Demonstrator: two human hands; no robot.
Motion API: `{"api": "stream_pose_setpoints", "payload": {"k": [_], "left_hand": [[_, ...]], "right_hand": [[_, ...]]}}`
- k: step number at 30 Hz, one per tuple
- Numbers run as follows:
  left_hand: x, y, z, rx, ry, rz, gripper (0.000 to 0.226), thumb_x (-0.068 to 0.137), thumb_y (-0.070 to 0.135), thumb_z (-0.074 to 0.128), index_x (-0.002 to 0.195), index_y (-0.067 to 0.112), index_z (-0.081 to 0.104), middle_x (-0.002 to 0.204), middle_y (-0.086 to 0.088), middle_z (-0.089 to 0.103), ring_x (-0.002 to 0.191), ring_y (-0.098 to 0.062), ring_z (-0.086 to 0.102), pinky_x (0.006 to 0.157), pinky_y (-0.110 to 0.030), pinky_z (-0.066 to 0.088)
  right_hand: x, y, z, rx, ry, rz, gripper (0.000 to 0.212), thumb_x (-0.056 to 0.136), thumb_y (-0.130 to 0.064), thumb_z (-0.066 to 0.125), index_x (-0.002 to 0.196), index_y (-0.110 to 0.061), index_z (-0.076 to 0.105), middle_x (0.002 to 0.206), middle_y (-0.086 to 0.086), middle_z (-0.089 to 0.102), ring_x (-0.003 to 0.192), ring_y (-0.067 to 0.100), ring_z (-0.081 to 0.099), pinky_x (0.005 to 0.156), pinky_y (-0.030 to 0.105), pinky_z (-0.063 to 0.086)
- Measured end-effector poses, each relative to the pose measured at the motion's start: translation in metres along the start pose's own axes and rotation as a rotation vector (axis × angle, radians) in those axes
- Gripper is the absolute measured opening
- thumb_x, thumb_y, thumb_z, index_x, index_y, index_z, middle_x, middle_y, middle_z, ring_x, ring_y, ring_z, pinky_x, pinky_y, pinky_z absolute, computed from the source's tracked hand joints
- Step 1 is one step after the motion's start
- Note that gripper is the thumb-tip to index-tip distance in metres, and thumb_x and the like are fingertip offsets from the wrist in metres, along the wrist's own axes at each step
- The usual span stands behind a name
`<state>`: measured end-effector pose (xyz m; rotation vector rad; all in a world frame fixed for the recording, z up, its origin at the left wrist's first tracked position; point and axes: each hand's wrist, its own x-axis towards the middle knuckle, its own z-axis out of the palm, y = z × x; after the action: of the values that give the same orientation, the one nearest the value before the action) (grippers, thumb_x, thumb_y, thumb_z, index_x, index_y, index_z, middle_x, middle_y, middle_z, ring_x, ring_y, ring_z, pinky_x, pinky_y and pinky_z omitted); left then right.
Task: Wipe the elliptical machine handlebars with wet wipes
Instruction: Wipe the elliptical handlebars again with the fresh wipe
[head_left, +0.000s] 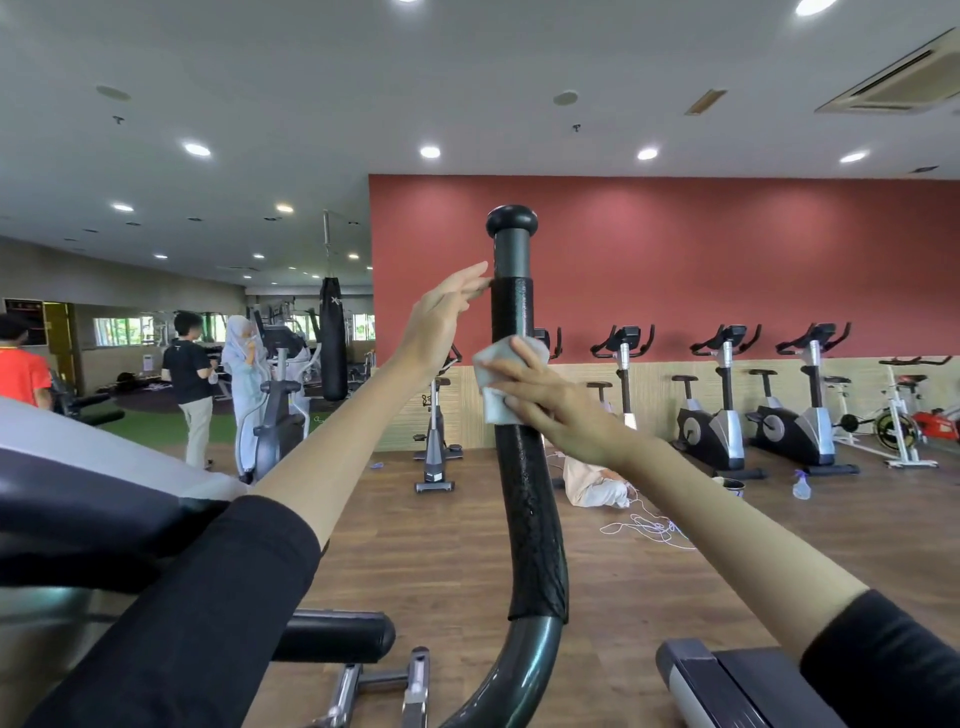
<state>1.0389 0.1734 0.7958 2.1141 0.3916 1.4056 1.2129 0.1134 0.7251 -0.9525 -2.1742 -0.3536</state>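
The handlebar (514, 415) rises in front of me, a curved black pole with a textured foam grip, a smooth grey neck above that and a rounded black cap (511, 219) at its top. Its lower end bends down to the left into bare glossy metal near the bottom edge of my view. My right hand (545, 400) presses a pale wet wipe (493, 379) against the foam grip about midway up, fingers closed around the wipe and the bar together. My left hand (447, 317) is higher, on the left side of the bar, fingers spread loose and straight, with only the fingertips (480, 280) touching the top edge of the foam; it clasps nothing. Both my black sleeves are pushed up my forearms. Beyond the bar, a row of exercise bikes (722, 410) stands along the red wall (675, 249) on the wooden floor (447, 551). A punching bag (332, 338) hangs at left, near two standing people (192, 384).
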Motion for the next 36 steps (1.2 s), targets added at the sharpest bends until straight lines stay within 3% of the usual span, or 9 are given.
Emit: {"api": "stream_pose_setpoints", "payload": {"k": [4, 8, 12, 14, 20, 27, 36], "left_hand": [[-0.003, 0.001, 0.0, 0.016, -0.003, 0.019, 0.044, 0.099, 0.006, 0.028, 0.139, 0.011, 0.046, 0.14, -0.006, 0.051, 0.13, -0.013, 0.045, 0.105, -0.023, 0.032], [-0.004, 0.003, -0.002, 0.04, -0.016, 0.025, 0.042, 0.098, 0.005, 0.029, 0.132, 0.014, 0.052, 0.135, -0.003, 0.055, 0.126, -0.012, 0.049, 0.105, -0.023, 0.034], [-0.002, 0.004, -0.004, 0.069, -0.023, 0.014, 0.042, 0.098, 0.003, 0.028, 0.13, 0.012, 0.054, 0.131, -0.004, 0.057, 0.123, -0.011, 0.05, 0.098, -0.016, 0.036], [-0.002, 0.006, -0.005, 0.084, -0.028, 0.009, 0.042, 0.098, 0.003, 0.027, 0.13, 0.011, 0.054, 0.131, -0.005, 0.057, 0.122, -0.01, 0.051, 0.096, -0.013, 0.035], [-0.008, 0.005, -0.003, 0.106, -0.048, 0.001, 0.044, 0.097, 0.006, 0.029, 0.135, 0.016, 0.049, 0.139, -0.002, 0.051, 0.126, -0.012, 0.049, 0.104, -0.026, 0.033], [-0.022, 0.012, 0.004, 0.178, -0.085, 0.014, 0.046, 0.102, 0.009, 0.029, 0.147, 0.018, 0.033, 0.153, 0.001, 0.034, 0.133, -0.012, 0.042, 0.108, -0.025, 0.027], [-0.026, 0.015, 0.004, 0.214, -0.096, -0.003, 0.048, 0.102, 0.008, 0.028, 0.148, 0.018, 0.031, 0.154, 0.002, 0.031, 0.134, -0.006, 0.039, 0.109, -0.021, 0.025]], "right_hand": [[-0.017, -0.004, 0.006, 0.102, -0.055, 0.068, 0.037, 0.101, -0.017, 0.037, 0.136, -0.01, 0.048, 0.151, -0.007, 0.031, 0.144, 0.004, -0.002, 0.116, 0.019, 0.003], [0.006, 0.005, -0.01, -0.149, -0.06, -0.047, 0.038, 0.101, -0.015, 0.038, 0.138, -0.009, 0.045, 0.152, -0.003, 0.021, 0.144, 0.007, -0.005, 0.115, 0.014, 0.001], [0.03, 0.011, -0.023, -0.25, 0.027, -0.042, 0.039, 0.101, -0.016, 0.038, 0.139, -0.011, 0.044, 0.153, -0.008, 0.01, 0.142, 0.004, -0.01, 0.113, 0.01, -0.001], [0.032, 0.011, -0.02, -0.213, 0.039, -0.025, 0.039, 0.101, -0.016, 0.036, 0.139, -0.011, 0.043, 0.155, -0.008, 0.008, 0.142, 0.003, -0.013, 0.114, 0.013, -0.001], [0.004, 0.005, -0.004, -0.079, -0.03, 0.018, 0.035, 0.1, -0.013, 0.039, 0.133, -0.005, 0.051, 0.153, -0.003, 0.021, 0.143, 0.003, -0.008, 0.115, 0.015, -0.001], [-0.051, -0.035, 0.013, 0.267, -0.102, 0.203, 0.039, 0.102, -0.018, 0.034, 0.141, -0.017, 0.041, 0.152, -0.013, 0.029, 0.143, 0.0, 0.003, 0.114, 0.011, 0.001], [-0.012, -0.006, 0.003, -0.02, -0.144, 0.092, 0.039, 0.103, -0.021, 0.031, 0.139, -0.013, 0.044, 0.154, -0.011, 0.016, 0.143, 0.002, -0.011, 0.114, 0.014, -0.004]]}}
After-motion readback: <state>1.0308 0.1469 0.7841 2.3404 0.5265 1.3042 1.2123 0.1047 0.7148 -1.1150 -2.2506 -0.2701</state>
